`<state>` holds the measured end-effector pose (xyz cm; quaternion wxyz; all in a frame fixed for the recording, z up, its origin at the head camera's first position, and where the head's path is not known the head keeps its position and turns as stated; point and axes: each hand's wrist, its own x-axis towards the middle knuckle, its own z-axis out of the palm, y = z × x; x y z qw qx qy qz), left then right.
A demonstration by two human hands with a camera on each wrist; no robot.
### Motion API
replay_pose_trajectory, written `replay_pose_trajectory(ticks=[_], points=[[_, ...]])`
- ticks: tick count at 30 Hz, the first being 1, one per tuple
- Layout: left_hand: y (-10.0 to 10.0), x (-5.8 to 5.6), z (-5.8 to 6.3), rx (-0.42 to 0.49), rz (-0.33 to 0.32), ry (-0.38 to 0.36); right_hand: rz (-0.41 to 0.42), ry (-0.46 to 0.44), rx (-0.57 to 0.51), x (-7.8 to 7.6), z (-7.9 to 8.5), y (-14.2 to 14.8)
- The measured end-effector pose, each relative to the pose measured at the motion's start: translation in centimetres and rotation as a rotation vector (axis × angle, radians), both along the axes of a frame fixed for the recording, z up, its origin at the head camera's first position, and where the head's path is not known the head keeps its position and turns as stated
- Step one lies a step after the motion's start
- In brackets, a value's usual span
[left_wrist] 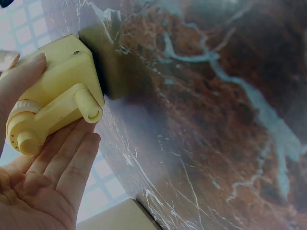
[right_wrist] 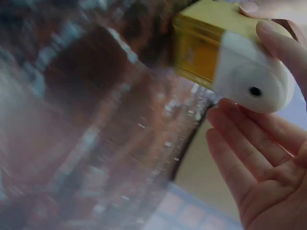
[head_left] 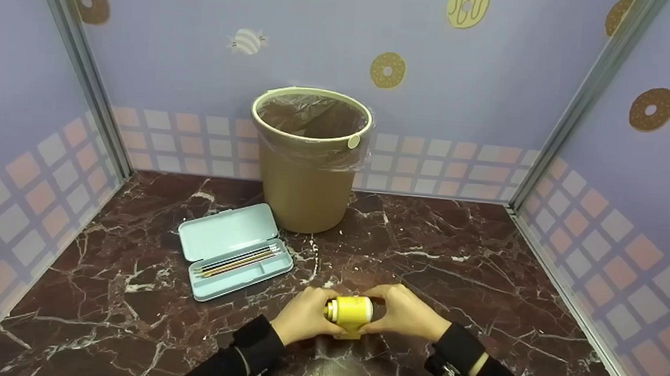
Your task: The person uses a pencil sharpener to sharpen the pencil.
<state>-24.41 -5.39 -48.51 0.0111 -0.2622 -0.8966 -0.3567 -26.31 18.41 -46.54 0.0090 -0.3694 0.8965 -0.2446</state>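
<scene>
A yellow and white crank pencil sharpener (head_left: 353, 310) is held between both hands, close to the marble-patterned tabletop; whether its base touches cannot be told. My left hand (head_left: 308, 316) grips its crank side, with the thumb and fingers on opposite sides. The yellow crank handle (left_wrist: 60, 112) shows in the left wrist view. On the other end, my right hand (head_left: 406, 313) holds the white face with thumb and fingers. That face (right_wrist: 252, 72) has a dark round pencil hole, and beside it is a see-through amber drawer (right_wrist: 196, 57).
A light blue pencil case (head_left: 227, 234) lies with its lid raised, left of the hands, with several pencils (head_left: 240, 262) inside. Behind it stands a tan waste bin (head_left: 306, 186) lined with a clear bag. Patterned walls (head_left: 433, 101) enclose the tabletop (head_left: 452, 265) at the back and sides.
</scene>
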Motion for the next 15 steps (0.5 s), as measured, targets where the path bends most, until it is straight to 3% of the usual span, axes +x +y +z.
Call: replay_pose_trajectory(ticks=[5, 15], points=[[-0.1, 0.0, 0.1, -0.003, -0.003, -0.005, -0.066, -0.091, -0.059, 0.0, -1.9, 0.5], [-0.1, -0.1, 0.0, -0.003, -0.011, -0.028, -0.066, -0.274, -0.165, 0.1, -3.7, 0.5]])
